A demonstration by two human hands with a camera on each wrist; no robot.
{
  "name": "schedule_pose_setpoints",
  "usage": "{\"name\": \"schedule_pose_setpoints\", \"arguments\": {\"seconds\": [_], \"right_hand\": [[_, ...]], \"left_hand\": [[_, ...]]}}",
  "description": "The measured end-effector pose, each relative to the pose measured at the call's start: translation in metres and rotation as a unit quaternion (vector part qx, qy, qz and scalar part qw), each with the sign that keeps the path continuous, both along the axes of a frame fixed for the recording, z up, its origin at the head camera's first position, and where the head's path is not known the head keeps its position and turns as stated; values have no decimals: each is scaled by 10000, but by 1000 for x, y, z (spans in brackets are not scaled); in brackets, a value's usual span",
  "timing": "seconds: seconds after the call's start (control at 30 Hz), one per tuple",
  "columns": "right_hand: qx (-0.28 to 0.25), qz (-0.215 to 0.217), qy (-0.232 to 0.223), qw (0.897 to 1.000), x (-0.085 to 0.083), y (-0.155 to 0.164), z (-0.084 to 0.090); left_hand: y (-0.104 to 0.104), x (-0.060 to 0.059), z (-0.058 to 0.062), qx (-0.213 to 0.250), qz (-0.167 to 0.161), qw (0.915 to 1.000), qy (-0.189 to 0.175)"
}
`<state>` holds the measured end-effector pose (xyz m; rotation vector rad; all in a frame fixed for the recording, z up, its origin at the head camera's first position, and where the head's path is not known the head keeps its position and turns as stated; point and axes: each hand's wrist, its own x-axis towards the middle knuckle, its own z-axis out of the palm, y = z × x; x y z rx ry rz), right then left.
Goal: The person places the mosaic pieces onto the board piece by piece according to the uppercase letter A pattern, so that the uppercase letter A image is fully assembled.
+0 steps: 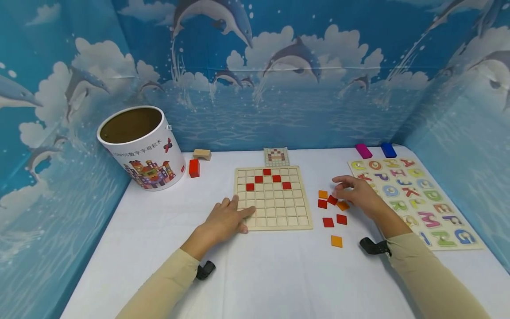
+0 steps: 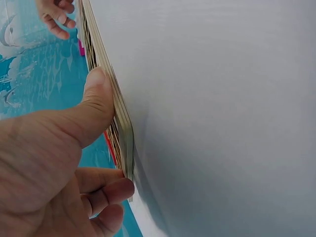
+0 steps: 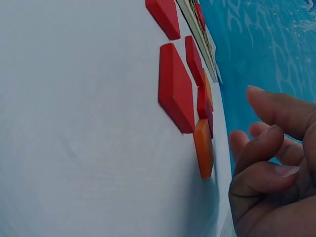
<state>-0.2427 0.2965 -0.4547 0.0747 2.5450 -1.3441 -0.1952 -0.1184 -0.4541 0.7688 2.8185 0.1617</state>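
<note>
At the centre of the head view the left hand (image 1: 229, 217) rests on the lower-left corner of the wooden grid board (image 1: 273, 197), thumb pressed on its edge and fingers relaxed, likely to steady it on the white table (image 1: 255, 274). Right of centre, the right hand (image 1: 356, 195) hovers with fingers loosely curled over the loose red and orange tiles (image 1: 332, 208) beside the board, gripping nothing visibly; five red tiles (image 1: 268, 178) already form an arch in the board's upper rows

Grid board (image 1: 275, 208): pale wood, showing red squares in an arch; loose tiles (image 1: 332, 208): red and orange; desk (image 1: 255, 274): white; walls (image 1: 279, 88): blue, showing dolphins.
</note>
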Motion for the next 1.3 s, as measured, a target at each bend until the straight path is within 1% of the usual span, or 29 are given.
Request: {"name": "schedule_pose_setpoints", "arguments": {"seconds": [0.23,0.4,0.63,0.83,1.0,1.2,1.3], "right_hand": [[343,398,-208,9984,6,1,-7],[497,479,-270,9973,6,-2,-9],[742,464,-211,9959,7,-7,-9],[995,513,-20,9937,8,-9,-7],[1170,529,-1,9917,8,-9,-6],[1177,527,88,9916,8,-2,-5],[1248,401,165,9912,8,3,-2]], "left_hand": [[0,1,2,31,25,10000,-71],[0,1,1,13,27,10000,-73],[1,2,1,24,-5,10000,-52],[0,2,3,-15,-49,10000,7],[0,2,2,-14,-61,10000,25],[0,2,1,28,-60,10000,7],[-1,2,2,42,-71,10000,-10]]}}
